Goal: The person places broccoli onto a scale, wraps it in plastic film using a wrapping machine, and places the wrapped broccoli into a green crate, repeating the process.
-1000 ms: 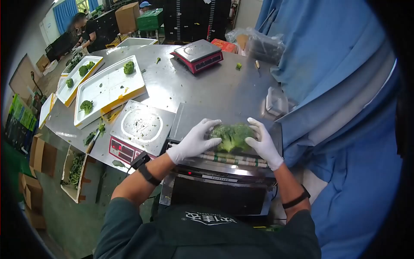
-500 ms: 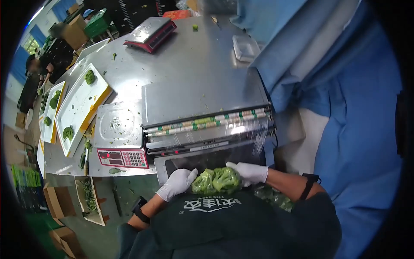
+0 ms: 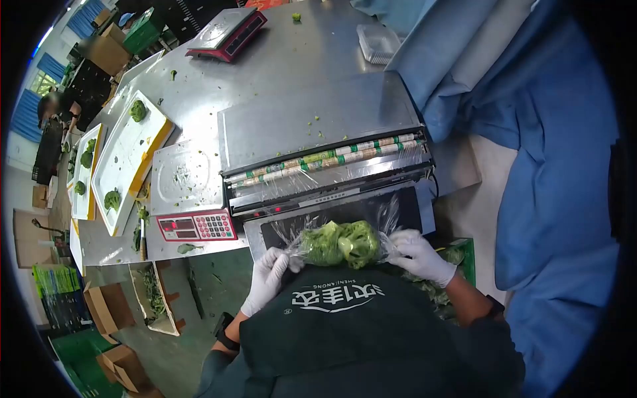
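Two pieces of broccoli (image 3: 342, 244) lie side by side in clear cling film (image 3: 288, 232), just in front of my apron. On one side my left hand (image 3: 269, 275), in a white glove, pinches a gathered end of the film. The other end is bunched in the closed fingers of my gloved right hand (image 3: 419, 255). Behind the broccoli stands a film-wrapping machine (image 3: 305, 113) with a metal top, a printed film roll (image 3: 325, 159) and a dark front plate (image 3: 415, 209).
A pink-edged scale (image 3: 196, 225) stands left of the machine, near white trays (image 3: 126, 159) with broccoli. Another scale (image 3: 225, 33) and plastic boxes (image 3: 378, 43) are farther back. Blue sheeting (image 3: 551, 166) hangs right. A green crate (image 3: 468, 259) sits low right. Another person (image 3: 60, 109) is far left.
My hands have moved apart from the broccoli's sides, drawing the film out into gathered ends. The broccoli has shifted slightly up and right, away from my body.
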A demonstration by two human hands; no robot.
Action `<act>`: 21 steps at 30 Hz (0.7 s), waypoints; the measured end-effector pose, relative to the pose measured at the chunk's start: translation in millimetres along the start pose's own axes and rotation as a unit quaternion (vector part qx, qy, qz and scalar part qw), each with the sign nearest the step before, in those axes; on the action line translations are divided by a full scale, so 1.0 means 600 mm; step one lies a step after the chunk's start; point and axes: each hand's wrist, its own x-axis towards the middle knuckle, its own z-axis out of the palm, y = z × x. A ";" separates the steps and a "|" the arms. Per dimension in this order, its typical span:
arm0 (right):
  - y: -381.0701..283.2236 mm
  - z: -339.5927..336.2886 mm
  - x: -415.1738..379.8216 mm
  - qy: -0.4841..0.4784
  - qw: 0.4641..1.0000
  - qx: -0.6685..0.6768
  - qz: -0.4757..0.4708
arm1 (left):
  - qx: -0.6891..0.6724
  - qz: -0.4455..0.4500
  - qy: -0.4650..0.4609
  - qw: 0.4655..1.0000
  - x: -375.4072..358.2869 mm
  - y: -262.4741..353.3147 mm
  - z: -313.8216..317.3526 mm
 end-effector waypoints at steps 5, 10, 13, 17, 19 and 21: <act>-0.039 -0.004 0.041 0.162 0.941 0.294 -0.033 | -0.342 -0.205 -0.066 0.915 0.021 0.020 -0.008; -0.101 0.057 0.121 0.076 0.837 0.526 0.130 | 0.063 -0.074 -0.084 0.992 0.045 0.012 0.047; -0.121 0.087 0.127 0.048 0.818 0.545 0.179 | 0.179 -0.191 -0.041 0.964 0.008 -0.002 0.036; -0.118 0.123 0.145 0.037 0.764 0.613 0.198 | 0.056 -0.001 -0.168 0.984 -0.013 0.019 0.005; -0.176 0.131 0.167 0.084 0.926 0.361 0.073 | 0.085 0.012 -0.172 0.981 -0.022 0.058 -0.011; -0.196 0.161 0.184 0.115 0.974 0.194 -0.018 | -0.061 -0.097 -0.111 0.987 -0.036 0.058 -0.039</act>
